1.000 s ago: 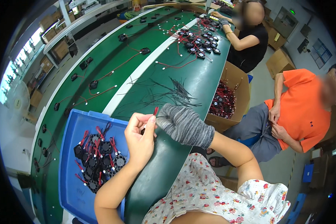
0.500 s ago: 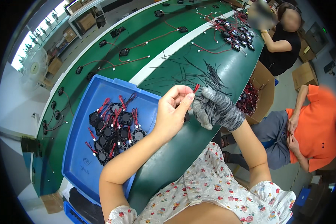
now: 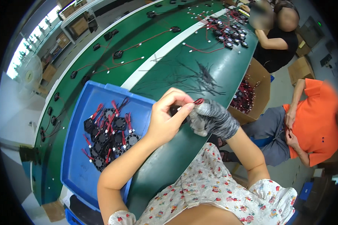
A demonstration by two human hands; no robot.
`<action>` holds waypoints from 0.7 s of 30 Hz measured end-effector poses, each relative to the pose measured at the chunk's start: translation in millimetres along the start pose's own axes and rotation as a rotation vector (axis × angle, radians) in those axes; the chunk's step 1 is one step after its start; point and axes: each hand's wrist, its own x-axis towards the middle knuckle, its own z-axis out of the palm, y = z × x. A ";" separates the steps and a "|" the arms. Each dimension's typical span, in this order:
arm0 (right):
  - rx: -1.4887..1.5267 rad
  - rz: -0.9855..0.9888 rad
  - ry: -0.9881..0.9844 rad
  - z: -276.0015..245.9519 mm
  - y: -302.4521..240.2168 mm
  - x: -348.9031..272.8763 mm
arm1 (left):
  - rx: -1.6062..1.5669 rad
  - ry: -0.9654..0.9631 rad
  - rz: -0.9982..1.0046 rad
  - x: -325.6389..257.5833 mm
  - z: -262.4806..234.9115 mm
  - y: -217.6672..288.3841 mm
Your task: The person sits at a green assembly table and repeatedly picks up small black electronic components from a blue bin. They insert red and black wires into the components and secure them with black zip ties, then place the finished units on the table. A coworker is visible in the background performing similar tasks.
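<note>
My bare left hand [image 3: 166, 117] is closed around a small black fan [image 3: 174, 110], mostly hidden behind the fingers, with thumb and forefinger pinching its wires. Those red and black wires [image 3: 198, 101] are folded into a short bundle that reaches across to my right hand [image 3: 215, 120]. That hand wears a grey knitted glove, and its fingers are curled against the bundle's other end. To the left, a blue plastic tray [image 3: 76, 150] holds a pile of small black fans [image 3: 108, 137] with bundled red wires. Thin black ties [image 3: 204, 77] lie scattered on the green bench beyond my hands.
A green conveyor belt [image 3: 97, 56] with spaced-out fans runs behind a white rail [image 3: 154, 58]. More fans [image 3: 229, 33] are heaped at the far right. A cardboard box [image 3: 261, 92] of wired parts stands beside the bench. Two people are at the right, one in an orange shirt [image 3: 315, 123].
Both hands have shifted slightly left and down in the picture. My gloved fingers have curled in closer around the wire bundle, which now shows as a bent loop.
</note>
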 end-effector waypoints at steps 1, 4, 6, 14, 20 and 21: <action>0.011 -0.011 0.000 0.4 3.1 0.4 | 0.012 0.008 -0.003 -0.9 0.1 3.4; 0.017 -0.031 -0.004 0.5 4.0 0.7 | 0.067 -0.010 0.061 0.7 -1.6 1.6; -0.011 -0.062 0.042 1.8 5.3 0.9 | 0.036 -0.014 0.023 0.5 -1.8 0.8; -0.608 -0.355 0.194 -1.4 -0.1 1.9 | -0.172 0.014 -0.316 -0.8 2.5 7.1; -1.624 -0.578 0.083 -2.0 -17.1 3.7 | -0.259 0.046 -0.555 -3.6 0.6 4.3; -1.815 -0.552 -0.014 1.1 -23.4 4.5 | -0.272 0.053 -0.602 -4.8 -0.9 2.2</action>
